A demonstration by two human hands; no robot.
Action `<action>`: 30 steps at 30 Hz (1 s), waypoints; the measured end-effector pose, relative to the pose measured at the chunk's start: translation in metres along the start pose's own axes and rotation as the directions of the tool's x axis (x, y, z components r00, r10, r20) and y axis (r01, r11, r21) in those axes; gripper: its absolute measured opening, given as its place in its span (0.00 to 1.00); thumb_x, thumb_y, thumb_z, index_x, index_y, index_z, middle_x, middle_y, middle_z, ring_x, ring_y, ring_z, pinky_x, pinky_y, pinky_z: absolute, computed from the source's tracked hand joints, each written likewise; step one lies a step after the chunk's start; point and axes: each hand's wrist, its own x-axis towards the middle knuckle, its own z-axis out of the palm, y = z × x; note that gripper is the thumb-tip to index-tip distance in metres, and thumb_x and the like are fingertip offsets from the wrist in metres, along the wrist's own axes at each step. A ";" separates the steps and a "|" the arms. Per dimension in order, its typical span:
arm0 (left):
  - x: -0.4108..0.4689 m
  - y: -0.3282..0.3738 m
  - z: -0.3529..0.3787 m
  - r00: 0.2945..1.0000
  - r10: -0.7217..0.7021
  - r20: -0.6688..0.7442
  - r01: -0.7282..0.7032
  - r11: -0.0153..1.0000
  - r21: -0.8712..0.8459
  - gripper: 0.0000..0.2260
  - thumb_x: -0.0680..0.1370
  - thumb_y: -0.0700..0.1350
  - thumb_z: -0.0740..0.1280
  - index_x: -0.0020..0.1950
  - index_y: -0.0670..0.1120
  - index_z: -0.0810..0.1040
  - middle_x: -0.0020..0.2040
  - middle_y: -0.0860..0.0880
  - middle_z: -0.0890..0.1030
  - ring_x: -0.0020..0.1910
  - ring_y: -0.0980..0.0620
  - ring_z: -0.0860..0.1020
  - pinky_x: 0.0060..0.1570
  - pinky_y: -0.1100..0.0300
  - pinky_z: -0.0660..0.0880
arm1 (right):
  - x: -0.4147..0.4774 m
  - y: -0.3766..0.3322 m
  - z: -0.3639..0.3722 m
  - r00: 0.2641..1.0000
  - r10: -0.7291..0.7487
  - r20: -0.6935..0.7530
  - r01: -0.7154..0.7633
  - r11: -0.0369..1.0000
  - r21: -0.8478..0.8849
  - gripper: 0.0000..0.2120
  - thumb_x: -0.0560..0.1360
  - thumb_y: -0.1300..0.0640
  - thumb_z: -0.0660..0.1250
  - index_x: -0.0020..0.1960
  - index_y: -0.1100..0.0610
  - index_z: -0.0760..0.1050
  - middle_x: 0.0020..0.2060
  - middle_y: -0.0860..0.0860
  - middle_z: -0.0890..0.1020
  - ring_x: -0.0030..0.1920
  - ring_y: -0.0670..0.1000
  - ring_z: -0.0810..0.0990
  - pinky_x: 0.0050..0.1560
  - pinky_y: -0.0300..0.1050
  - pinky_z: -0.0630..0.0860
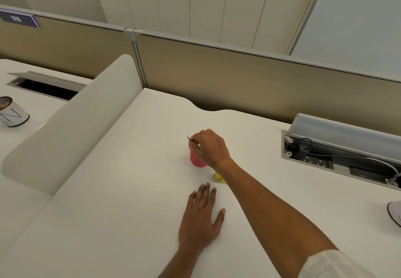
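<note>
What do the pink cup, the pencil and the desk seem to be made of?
The pink cup: probably plastic, smooth, evenly coloured. The pencil: likely wood, thin brown shaft, too small to be sure. The desk: perhaps matt white laminate, no grain shows.

Desk (119, 191) is open left of the red cup (196, 159), up to the curved white divider (86, 112) and the tan partition (217, 76) behind. Cup mouth is covered by the right hand (211, 147) pinching a pencil (193, 141); its forearm crosses the right side, a small yellow item (218, 176) just beside it. Left hand (200, 219) lies flat nearer the camera, and the open cable tray (338, 158) with raised lid (347, 125) bounds the far right.
</note>
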 end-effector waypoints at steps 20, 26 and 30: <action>0.000 0.001 -0.001 1.000 0.010 -0.010 -0.010 1.000 -0.015 0.31 0.84 0.63 0.54 0.83 0.48 0.63 0.84 0.48 0.61 0.83 0.51 0.57 0.81 0.48 0.58 | -0.011 0.017 -0.003 0.992 0.120 0.030 -0.122 0.986 0.113 0.11 0.80 0.55 0.67 0.56 0.57 0.85 0.51 0.54 0.86 0.55 0.54 0.77 0.48 0.49 0.77; -0.001 0.002 -0.003 1.000 0.011 -0.021 -0.011 1.000 -0.016 0.30 0.84 0.61 0.55 0.83 0.48 0.64 0.83 0.47 0.62 0.83 0.50 0.59 0.81 0.48 0.58 | -0.034 0.030 -0.008 0.978 0.196 -0.070 -0.172 0.949 0.264 0.09 0.78 0.54 0.70 0.55 0.54 0.86 0.49 0.49 0.87 0.51 0.51 0.80 0.51 0.46 0.76; -0.001 0.002 -0.003 1.000 0.013 -0.025 -0.014 0.999 -0.029 0.30 0.84 0.61 0.56 0.83 0.48 0.64 0.83 0.47 0.63 0.83 0.50 0.59 0.81 0.47 0.59 | -0.062 0.039 -0.019 0.957 0.264 -0.119 -0.201 0.901 0.385 0.06 0.76 0.57 0.72 0.52 0.56 0.86 0.46 0.48 0.88 0.39 0.45 0.79 0.49 0.41 0.77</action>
